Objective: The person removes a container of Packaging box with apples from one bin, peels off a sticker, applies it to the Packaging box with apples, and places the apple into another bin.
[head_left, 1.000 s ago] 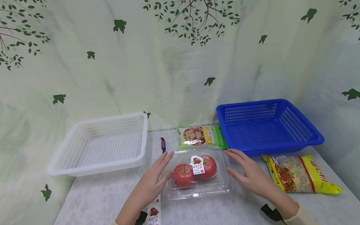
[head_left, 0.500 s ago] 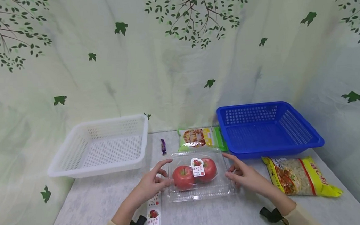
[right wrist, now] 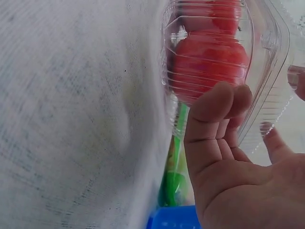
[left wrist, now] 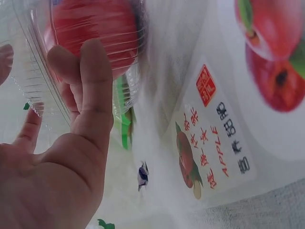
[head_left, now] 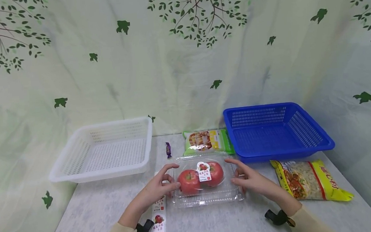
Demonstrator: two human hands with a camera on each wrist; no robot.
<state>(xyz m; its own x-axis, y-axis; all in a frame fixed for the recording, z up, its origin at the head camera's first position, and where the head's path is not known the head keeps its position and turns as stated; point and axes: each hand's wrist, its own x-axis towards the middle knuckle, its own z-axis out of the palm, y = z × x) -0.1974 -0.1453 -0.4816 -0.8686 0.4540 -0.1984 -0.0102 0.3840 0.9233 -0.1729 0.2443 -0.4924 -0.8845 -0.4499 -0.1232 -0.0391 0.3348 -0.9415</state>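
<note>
A clear plastic clamshell box (head_left: 205, 197) with two red apples (head_left: 189, 181) and a label on its lid sits on the grey table in the head view. My left hand (head_left: 171, 176) grips its left side, thumb on the wall and fingers curled over the lid edge. My right hand (head_left: 236, 170) grips the right side the same way. In the left wrist view my left hand (left wrist: 62, 71) has its thumb against the ribbed box wall (left wrist: 119, 95). In the right wrist view my right hand (right wrist: 257, 100) has its thumb on the box (right wrist: 209, 52).
A white basket (head_left: 104, 150) stands at the back left and a blue basket (head_left: 277, 131) at the back right. Behind the box lie a green snack pack (head_left: 206, 141) and a purple candy (head_left: 168, 150). A yellow noodle bag (head_left: 309, 181) lies to the right. An apple-label strip (head_left: 157, 225) lies under my left wrist.
Both hands went from flat beside the box to curled round its two sides. The box has stayed in about the same place.
</note>
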